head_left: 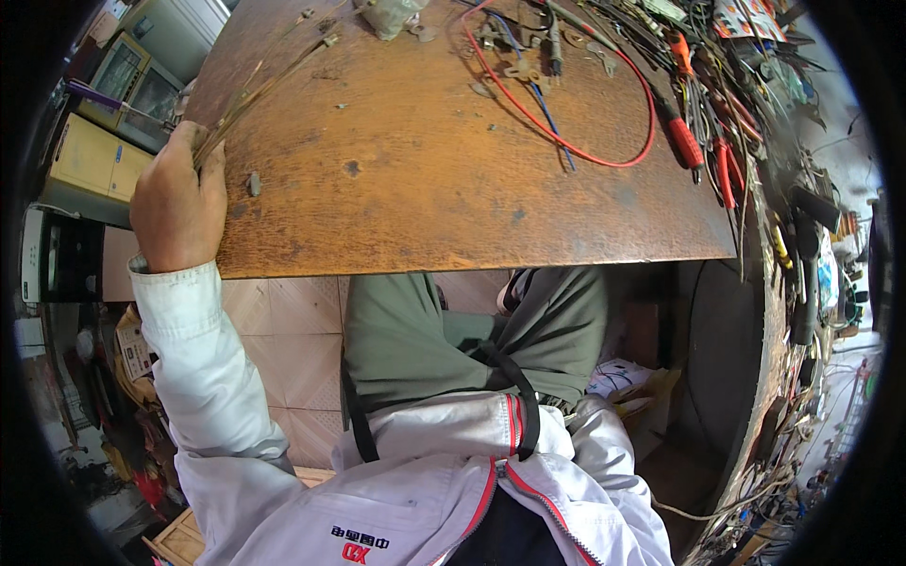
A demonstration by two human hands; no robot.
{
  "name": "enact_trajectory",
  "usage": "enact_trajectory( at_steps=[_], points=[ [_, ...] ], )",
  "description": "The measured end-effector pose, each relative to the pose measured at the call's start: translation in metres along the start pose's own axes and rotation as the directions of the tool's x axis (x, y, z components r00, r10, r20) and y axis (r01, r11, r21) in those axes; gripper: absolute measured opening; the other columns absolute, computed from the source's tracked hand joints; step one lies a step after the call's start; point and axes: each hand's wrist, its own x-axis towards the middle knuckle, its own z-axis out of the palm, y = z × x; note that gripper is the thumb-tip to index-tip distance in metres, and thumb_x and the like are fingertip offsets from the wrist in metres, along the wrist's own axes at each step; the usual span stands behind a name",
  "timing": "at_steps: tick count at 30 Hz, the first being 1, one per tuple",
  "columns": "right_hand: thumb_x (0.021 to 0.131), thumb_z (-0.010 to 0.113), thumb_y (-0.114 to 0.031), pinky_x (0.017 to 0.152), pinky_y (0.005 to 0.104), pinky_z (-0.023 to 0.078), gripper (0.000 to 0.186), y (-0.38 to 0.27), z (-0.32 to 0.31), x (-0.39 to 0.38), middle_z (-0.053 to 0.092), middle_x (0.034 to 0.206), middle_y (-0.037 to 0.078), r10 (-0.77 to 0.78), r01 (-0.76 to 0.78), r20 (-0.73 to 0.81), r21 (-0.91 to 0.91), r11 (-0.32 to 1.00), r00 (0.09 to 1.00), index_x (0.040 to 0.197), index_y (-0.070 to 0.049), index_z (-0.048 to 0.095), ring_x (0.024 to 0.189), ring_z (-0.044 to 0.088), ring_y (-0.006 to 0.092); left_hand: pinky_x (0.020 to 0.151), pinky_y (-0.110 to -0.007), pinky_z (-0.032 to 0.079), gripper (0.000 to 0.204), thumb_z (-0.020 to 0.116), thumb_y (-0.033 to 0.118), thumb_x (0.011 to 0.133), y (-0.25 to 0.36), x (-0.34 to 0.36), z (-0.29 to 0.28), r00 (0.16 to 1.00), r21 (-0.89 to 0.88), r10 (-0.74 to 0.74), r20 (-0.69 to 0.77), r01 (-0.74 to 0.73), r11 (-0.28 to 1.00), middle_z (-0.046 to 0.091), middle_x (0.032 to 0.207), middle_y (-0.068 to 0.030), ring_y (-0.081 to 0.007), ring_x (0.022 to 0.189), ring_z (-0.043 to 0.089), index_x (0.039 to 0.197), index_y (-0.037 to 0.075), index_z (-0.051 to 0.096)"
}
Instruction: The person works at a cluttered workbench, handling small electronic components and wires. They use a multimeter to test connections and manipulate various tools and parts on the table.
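My left hand (179, 208) is at the left edge of the wooden table (406, 189), its fingers closed around the near end of a bundle of thin brown rods (266, 87). The rods slant away over the tabletop toward the far side; their exact material is not plain. Close to my fingers, a small grey piece (254, 183) lies on the wood. My right sleeve (604, 443) hangs down by my lap, and the hand at its end does not show.
A red cable (491, 74) and a blue wire (540, 99) curve over the far right of the table near small metal pieces. A red-handled screwdriver (683, 141) and red-handled pliers (726, 170) lie along the cluttered right edge. A plastic bag (390, 16) sits at the far side.
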Motion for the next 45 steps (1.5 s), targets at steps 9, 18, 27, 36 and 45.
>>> enact_trajectory(
  at_steps=[9,18,27,36,45],
  points=[
    [0.094,0.051,-0.036,0.077,0.0502,0.05,0.036,0.005,0.0,-0.004,0.067,0.094,0.024,0.033,-0.032,0.046,-0.024,0.999,0.998,0.108,-0.004,0.059,0.088,0.063,0.0451,0.074,-0.045,0.051,0.025,0.059,0.027,0.094,0.007,-0.001,-0.006,1.0,0.016,0.001,0.023,-0.002,1.0,0.069,0.097,-0.0191,-0.0404,0.092,0.066,0.108,0.005,0.063],
    [0.095,0.049,-0.037,0.078,0.0501,0.05,0.037,0.015,0.005,-0.005,0.067,0.095,0.024,0.037,-0.037,0.083,-0.001,0.999,0.996,0.108,-0.004,0.059,0.089,0.063,0.0451,0.072,-0.043,0.05,0.024,0.061,0.027,0.093,0.011,0.004,-0.005,0.997,-0.053,-0.057,0.055,0.06,0.997,0.068,0.091,-0.0188,-0.0388,0.086,0.066,0.103,0.005,0.064],
    [0.096,0.048,-0.039,0.08,0.05,0.049,0.039,0.024,0.01,-0.006,0.067,0.096,0.024,0.013,-0.016,0.101,0.03,0.999,0.995,0.108,-0.004,0.06,0.091,0.063,0.0451,0.07,-0.042,0.05,0.024,0.063,0.025,0.091,0.011,0.015,0.0,0.996,-0.049,-0.07,0.063,0.073,0.996,0.068,0.089,-0.019,-0.0382,0.085,0.066,0.1,0.002,0.064],
    [0.097,0.046,-0.04,0.081,0.05,0.049,0.041,0.036,0.005,-0.029,0.067,0.098,0.024,0.021,-0.019,0.076,-0.021,1.0,0.997,0.109,-0.004,0.061,0.093,0.063,0.0451,0.072,-0.046,0.051,0.029,0.066,0.024,0.087,0.014,0.017,0.002,1.0,-0.015,-0.008,0.006,0.008,1.0,0.069,0.092,-0.0217,-0.0422,0.088,0.065,0.106,0.002,0.063],
    [0.098,0.045,-0.041,0.082,0.0499,0.049,0.042,0.036,0.004,-0.045,0.067,0.099,0.024,0.043,-0.041,0.104,-0.021,0.999,0.994,0.109,-0.004,0.062,0.094,0.063,0.0451,0.07,-0.047,0.053,0.026,0.07,0.022,0.083,0.006,0.015,0.007,0.999,-0.036,0.024,-0.035,-0.025,0.999,0.069,0.086,-0.0206,-0.041,0.083,0.067,0.101,0.004,0.064]
  ],
)
